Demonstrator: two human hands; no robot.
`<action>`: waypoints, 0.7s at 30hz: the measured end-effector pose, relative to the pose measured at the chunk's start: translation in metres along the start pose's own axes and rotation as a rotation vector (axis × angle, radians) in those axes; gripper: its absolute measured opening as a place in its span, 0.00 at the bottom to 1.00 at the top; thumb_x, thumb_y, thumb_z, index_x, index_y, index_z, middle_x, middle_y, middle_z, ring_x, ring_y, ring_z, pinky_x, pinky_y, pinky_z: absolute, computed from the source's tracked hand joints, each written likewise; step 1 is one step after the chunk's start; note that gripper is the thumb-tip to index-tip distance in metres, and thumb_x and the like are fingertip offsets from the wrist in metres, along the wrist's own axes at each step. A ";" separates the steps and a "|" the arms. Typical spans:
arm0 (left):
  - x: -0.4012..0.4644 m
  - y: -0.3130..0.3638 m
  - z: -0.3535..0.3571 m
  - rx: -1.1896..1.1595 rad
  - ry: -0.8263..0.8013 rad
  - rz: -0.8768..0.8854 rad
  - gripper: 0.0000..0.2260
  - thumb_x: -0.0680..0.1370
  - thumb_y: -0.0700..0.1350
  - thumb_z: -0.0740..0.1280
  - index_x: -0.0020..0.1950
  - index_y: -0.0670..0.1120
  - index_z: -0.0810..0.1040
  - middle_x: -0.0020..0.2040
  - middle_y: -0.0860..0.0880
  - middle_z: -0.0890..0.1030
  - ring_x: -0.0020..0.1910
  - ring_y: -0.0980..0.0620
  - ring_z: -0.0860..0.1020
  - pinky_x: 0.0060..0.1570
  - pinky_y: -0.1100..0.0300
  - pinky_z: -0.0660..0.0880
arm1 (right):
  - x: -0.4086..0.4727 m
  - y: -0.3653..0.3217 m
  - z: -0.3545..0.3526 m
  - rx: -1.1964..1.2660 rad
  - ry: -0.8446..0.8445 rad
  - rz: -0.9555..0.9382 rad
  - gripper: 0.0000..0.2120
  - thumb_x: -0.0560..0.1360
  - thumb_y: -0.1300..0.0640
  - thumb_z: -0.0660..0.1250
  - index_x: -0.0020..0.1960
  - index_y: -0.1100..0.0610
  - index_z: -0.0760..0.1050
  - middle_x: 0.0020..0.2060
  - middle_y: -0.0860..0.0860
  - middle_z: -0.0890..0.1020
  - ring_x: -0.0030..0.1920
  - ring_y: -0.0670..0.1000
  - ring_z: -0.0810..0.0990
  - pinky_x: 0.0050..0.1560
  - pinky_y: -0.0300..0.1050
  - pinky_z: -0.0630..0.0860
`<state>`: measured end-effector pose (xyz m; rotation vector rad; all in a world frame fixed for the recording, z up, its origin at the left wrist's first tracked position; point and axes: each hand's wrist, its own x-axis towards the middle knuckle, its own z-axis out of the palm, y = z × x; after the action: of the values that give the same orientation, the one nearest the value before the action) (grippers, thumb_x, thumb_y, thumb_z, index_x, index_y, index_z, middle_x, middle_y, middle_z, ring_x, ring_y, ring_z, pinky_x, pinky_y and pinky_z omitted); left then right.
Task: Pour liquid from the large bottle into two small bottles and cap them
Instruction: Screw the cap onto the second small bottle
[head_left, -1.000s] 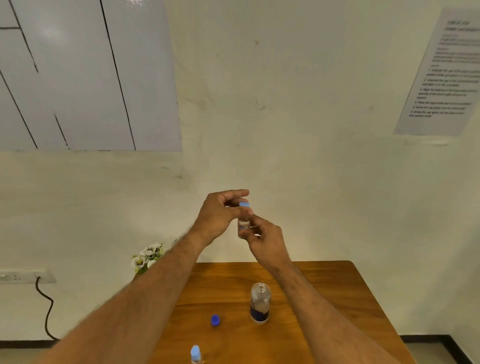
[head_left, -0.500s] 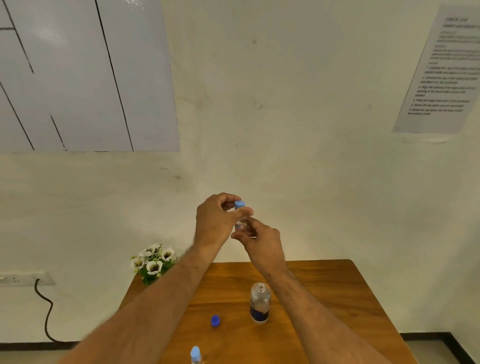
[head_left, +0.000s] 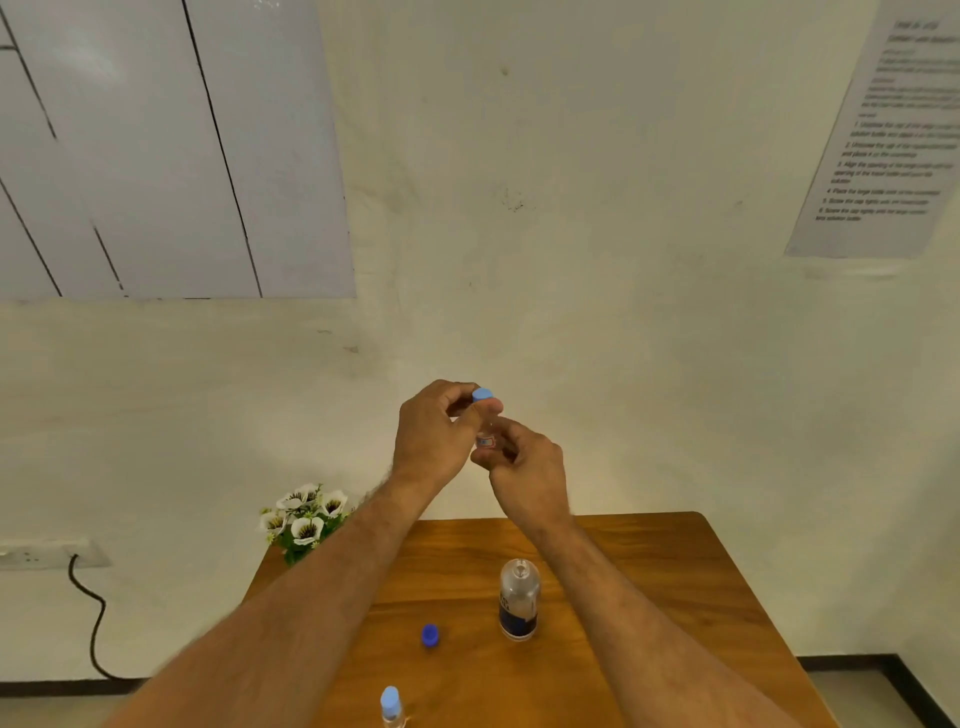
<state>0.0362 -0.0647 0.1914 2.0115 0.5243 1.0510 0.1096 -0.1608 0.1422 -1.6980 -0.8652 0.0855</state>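
1. A small bottle (head_left: 486, 439) is held raised in front of the wall, well above the counter (head_left: 675, 571), between both hands.
2. The left hand (head_left: 434, 439) is curled over the top of the small bottle; its fingers (head_left: 488, 406) are seen pinching the light blue cap (head_left: 482, 395) that sits on the bottle's neck.
3. The right hand (head_left: 527, 470) is placed lower, its fingers wrapped round the clear body of the small bottle, where a small label is visible. The liquid level inside cannot be made out; the bottle is largely hidden by the fingers.
4. The large bottle (head_left: 518, 600) is observed upright on the counter, beneath the right forearm, uncapped, with a dark blue label on its lower half.
5. A dark blue cap (head_left: 429, 635) is noted lying on the counter just left of the large bottle, apart from it.
6. A second small bottle (head_left: 390, 706), with a light blue cap fitted, stands at the near edge of the view, partly cut off.
7. White flowers (head_left: 306, 519) are seen beyond the far left corner of the counter.
8. A printed sheet (head_left: 883, 156) is fixed to the wall at upper right; its text is too blurred to be read.
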 end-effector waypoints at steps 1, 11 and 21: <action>-0.001 -0.001 0.000 -0.022 -0.013 -0.009 0.08 0.75 0.47 0.74 0.52 0.48 0.84 0.46 0.57 0.81 0.45 0.61 0.79 0.44 0.78 0.72 | 0.000 0.001 -0.001 0.033 -0.026 0.015 0.16 0.74 0.62 0.71 0.62 0.54 0.80 0.49 0.45 0.86 0.49 0.43 0.83 0.55 0.42 0.79; -0.038 -0.025 0.017 -0.282 -0.278 -0.300 0.07 0.73 0.48 0.75 0.50 0.56 0.85 0.47 0.58 0.86 0.50 0.61 0.83 0.53 0.65 0.77 | -0.030 0.050 -0.003 0.024 -0.030 0.162 0.14 0.76 0.61 0.71 0.58 0.48 0.78 0.46 0.40 0.84 0.48 0.39 0.82 0.50 0.39 0.79; -0.107 -0.083 0.036 0.020 -0.375 -0.385 0.09 0.80 0.45 0.67 0.58 0.53 0.83 0.51 0.60 0.84 0.47 0.70 0.79 0.46 0.77 0.72 | -0.099 0.137 -0.003 -0.245 -0.062 0.432 0.07 0.75 0.62 0.71 0.47 0.51 0.76 0.43 0.47 0.81 0.44 0.48 0.80 0.46 0.45 0.80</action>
<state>0.0042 -0.1012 0.0599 1.9579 0.6823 0.4261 0.1069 -0.2286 -0.0132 -2.1022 -0.5564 0.3375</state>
